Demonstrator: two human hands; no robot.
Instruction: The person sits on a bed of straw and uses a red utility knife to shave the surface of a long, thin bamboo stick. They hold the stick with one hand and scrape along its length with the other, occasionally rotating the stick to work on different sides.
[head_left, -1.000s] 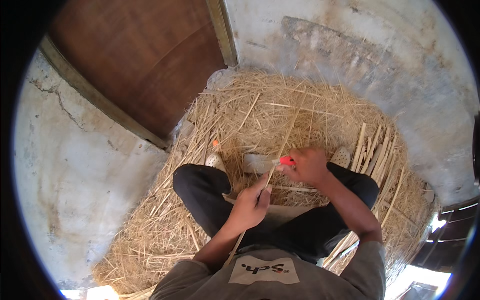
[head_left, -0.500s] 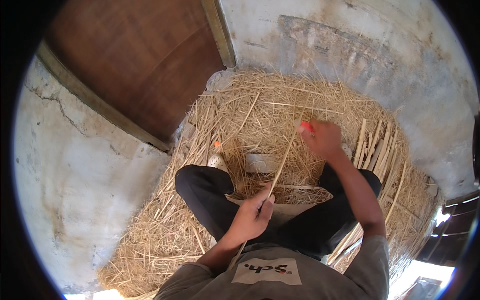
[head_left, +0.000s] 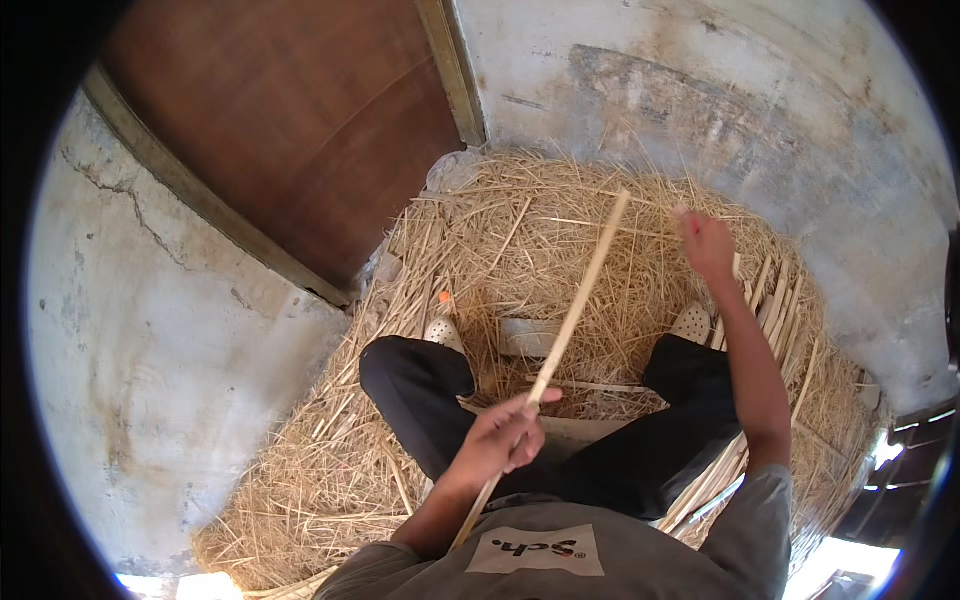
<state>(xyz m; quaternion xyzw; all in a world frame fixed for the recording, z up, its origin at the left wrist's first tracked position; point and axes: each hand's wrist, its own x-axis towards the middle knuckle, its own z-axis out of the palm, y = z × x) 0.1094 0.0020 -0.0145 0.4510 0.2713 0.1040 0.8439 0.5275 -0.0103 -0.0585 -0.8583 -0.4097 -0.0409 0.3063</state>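
My left hand (head_left: 497, 442) grips a long pale strip of split bamboo (head_left: 588, 278) near its middle. The strip slants up and away to the right, and its lower end passes back beside my body. Off to the right of the strip's far end, my right hand (head_left: 711, 255) is closed around a small red thing (head_left: 696, 229). Fingers and blur hide most of that thing, so its kind does not show. The right hand and the strip are apart.
Straw and shavings (head_left: 570, 185) cover the floor. More split strips (head_left: 780, 300) lie right of my right shoe (head_left: 692, 322). A pale block (head_left: 530, 338) sits between my feet, and a small orange thing (head_left: 445, 297) lies near my left shoe. Walls and a brown door (head_left: 310, 130) surround the pile.
My right hand has moved right and away from the strip, which it was touching. The strip has tilted further right and its broad side shows more. My left hand keeps its hold.
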